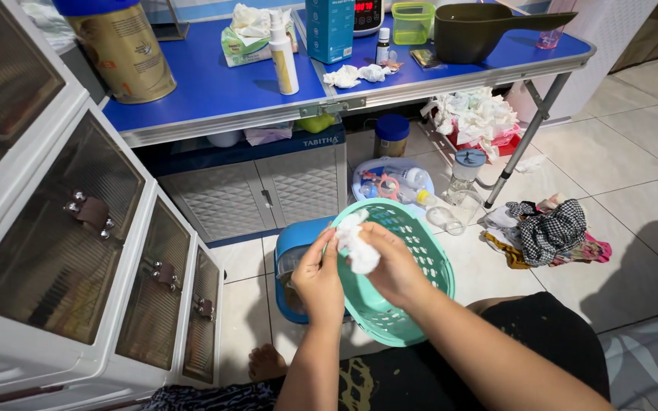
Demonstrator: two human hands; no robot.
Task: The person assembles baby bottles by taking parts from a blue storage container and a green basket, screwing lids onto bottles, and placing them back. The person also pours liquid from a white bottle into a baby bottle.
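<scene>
Both my hands hold a small white cloth [357, 245] above a teal plastic laundry basket [428, 251] that rests tilted on my lap. My left hand [318, 278] pinches the cloth's left edge. My right hand [396, 266] grips its lower right part, fingers curled around it. The basket's inside looks empty where it shows. A blue plastic container [292, 247] stands on the floor just behind my left hand.
A white drawer cabinet [78, 251] fills the left. A blue folding table [222, 84] ahead carries a gold tin, bottles, a box and a dark scoop. Beneath it are a grey cabinet, a tray of baby bottles [390, 183] and cloths. Crumpled clothes [550, 228] lie on the tiles at right.
</scene>
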